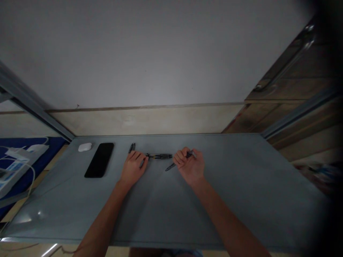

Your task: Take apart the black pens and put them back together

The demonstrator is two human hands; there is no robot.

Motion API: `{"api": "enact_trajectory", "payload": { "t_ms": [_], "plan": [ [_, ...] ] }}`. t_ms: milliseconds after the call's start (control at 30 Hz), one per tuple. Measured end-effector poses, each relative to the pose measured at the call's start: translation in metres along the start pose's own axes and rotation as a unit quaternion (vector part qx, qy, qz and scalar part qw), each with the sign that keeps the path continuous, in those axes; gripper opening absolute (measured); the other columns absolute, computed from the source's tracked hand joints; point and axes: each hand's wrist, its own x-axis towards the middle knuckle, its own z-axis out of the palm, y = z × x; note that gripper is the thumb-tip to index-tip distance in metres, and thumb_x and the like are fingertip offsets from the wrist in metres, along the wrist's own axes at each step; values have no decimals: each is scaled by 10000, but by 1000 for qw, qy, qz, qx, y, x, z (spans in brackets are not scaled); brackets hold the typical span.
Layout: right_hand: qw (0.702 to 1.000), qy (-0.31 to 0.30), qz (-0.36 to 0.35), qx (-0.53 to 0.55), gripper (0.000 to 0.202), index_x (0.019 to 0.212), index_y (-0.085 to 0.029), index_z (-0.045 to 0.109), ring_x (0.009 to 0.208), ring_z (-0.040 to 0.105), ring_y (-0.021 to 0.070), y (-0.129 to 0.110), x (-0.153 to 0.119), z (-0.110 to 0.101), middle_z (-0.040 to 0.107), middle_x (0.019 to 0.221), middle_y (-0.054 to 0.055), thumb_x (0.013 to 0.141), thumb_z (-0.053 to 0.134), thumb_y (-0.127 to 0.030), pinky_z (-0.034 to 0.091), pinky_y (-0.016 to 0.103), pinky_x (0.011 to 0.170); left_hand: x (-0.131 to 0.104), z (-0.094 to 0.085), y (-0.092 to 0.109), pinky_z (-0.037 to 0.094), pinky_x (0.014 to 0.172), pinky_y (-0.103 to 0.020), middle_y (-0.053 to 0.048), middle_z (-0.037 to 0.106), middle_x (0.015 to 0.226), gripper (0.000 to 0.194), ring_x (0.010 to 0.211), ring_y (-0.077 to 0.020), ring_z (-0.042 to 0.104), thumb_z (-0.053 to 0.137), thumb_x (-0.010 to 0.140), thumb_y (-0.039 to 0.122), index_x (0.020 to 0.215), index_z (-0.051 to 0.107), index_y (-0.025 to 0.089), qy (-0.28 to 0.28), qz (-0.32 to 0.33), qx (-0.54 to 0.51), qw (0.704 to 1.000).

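On the grey table [160, 214], my left hand [134, 167] rests palm down, fingers curled. A dark pen [132, 147] sticks out beyond its fingers, and part of a dark object shows under the thumb side. Between my hands lie dark pens [160, 156], close together and roughly level, their left end at my left thumb. My right hand [189, 163] is turned partly palm up, its fingers closed on a dark pen [171, 166] that slants down to the left, with its other end showing near the thumb. What my left fingers grip, if anything, is hidden.
A black phone [99, 160] and a white earphone case [85, 147] lie on the left of the table. Further left, a white power strip [16, 169] with cables sits on a blue surface. A wall stands behind the table, with metal posts at both sides.
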Motion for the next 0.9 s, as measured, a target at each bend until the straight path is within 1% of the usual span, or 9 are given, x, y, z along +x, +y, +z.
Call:
{"api": "enact_trajectory", "payload": {
  "t_ms": [100,233,333,433,567,733,900],
  "plan": [
    [1000,3,-4,-3,322,625,-211,507,506,274,131,-2,0,1,244,555,-42,839,494,-451,307,284,506,0,-1,-3,443,890,-374,-60,642,864,221,888,-214,556,463,950,267,842,640,189,-3,-10,1,1000],
    [1000,-4,-5,-20,327,616,-212,477,502,284,131,-5,0,1,258,546,-38,850,491,-441,307,282,506,0,-2,-7,436,898,-382,-62,648,868,247,884,-216,559,446,956,280,846,647,185,-5,-28,20,999],
    [1000,3,-16,-25,350,644,-219,471,507,296,135,-7,1,2,276,558,-37,878,463,-479,324,292,517,1,-3,-7,435,898,-382,-64,649,870,263,891,-219,554,433,963,286,856,650,182,-10,-31,31,999],
    [1000,4,-14,-14,361,653,-220,465,500,263,132,-9,2,1,250,556,-44,879,454,-501,306,285,507,0,-3,-5,436,904,-383,-64,652,870,263,900,-221,555,436,962,289,853,651,184,-11,-27,27,999],
    [1000,-4,-21,1,332,622,-218,419,492,201,128,-10,1,2,206,542,-52,852,480,-450,256,272,488,-1,-2,-4,433,913,-387,-60,654,870,244,894,-217,563,448,956,280,854,650,188,-16,-21,13,1000],
    [1000,-7,-6,1,329,643,-220,406,504,210,133,-10,-2,8,202,554,-50,874,450,-450,260,278,502,0,-2,-4,441,904,-382,-63,654,879,238,907,-220,556,451,955,272,857,649,183,1,-26,6,1000],
    [1000,-21,10,-1,346,621,-212,391,504,201,128,-8,-1,10,188,552,-51,875,449,-440,247,278,502,1,-3,-2,443,905,-386,-68,658,887,238,913,-224,549,448,956,270,875,654,183,14,-23,-2,1000]
  ]
}}
